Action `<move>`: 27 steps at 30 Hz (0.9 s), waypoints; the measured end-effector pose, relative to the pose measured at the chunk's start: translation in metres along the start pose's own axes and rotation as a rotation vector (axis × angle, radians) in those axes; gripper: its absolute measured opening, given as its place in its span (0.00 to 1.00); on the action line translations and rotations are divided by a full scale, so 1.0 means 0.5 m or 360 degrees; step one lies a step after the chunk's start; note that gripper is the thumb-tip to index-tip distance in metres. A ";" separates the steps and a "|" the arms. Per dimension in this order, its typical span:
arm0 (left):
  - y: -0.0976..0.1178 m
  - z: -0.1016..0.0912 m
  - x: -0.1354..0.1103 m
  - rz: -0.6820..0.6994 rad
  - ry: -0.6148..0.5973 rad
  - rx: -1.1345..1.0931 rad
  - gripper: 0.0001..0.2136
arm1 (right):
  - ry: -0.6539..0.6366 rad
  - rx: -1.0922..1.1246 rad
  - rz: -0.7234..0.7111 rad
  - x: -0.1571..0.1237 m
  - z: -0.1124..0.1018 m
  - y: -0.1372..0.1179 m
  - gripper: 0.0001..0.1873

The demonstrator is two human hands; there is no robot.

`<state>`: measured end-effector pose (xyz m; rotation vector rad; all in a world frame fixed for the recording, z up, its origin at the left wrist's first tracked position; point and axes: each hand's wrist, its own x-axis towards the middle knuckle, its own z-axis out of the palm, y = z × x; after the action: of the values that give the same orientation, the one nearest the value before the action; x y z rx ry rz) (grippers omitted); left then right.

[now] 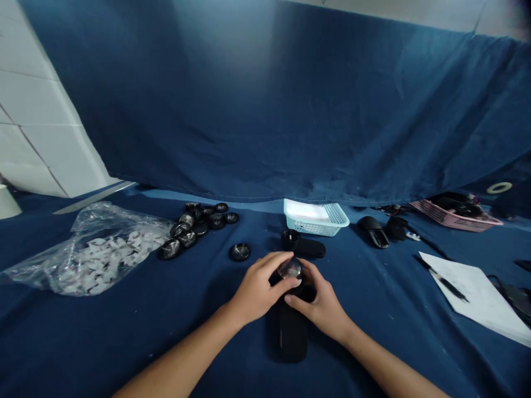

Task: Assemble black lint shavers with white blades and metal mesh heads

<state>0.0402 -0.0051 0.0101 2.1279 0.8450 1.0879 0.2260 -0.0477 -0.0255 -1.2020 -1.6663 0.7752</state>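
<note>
My left hand [265, 284] pinches a shiny round black cap [291, 268] between thumb and fingers. It sits at the round end of a black device with a flat rounded handle [293, 337] that points toward me. Around that round end my right hand [321, 307] is closed, thumb in front and fingers partly hidden. Whether the cap is seated or only resting there, I cannot tell. Just beyond my hands lies a similar black device [309, 247] with an open round end. One loose round black cap [239, 252] lies to the left.
Several more black caps [188, 239] are piled at the left, beside a clear plastic bag [99, 265] of small white pieces. A light blue basket [317, 228] stands behind. To the right are a black mouse-like object [373, 231], paper [477, 296] with a pen [450, 286], and a pink basket [460, 218].
</note>
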 end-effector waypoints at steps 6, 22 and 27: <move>-0.027 -0.012 0.014 -0.0503 0.0280 -0.0420 0.20 | -0.0035 -0.0091 0.0018 -0.006 -0.005 -0.001 0.34; -0.104 -0.030 0.028 -0.0404 0.0223 -0.0089 0.12 | -0.0020 -0.0230 -0.0005 -0.006 -0.028 0.003 0.19; -0.118 -0.024 0.019 -0.0207 0.0127 0.0327 0.08 | -0.0021 -0.0223 -0.0008 -0.013 -0.023 0.006 0.13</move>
<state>0.0187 0.0414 -0.0232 2.1708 1.1601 1.0638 0.2385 -0.0533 -0.0256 -1.2908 -1.7575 0.6736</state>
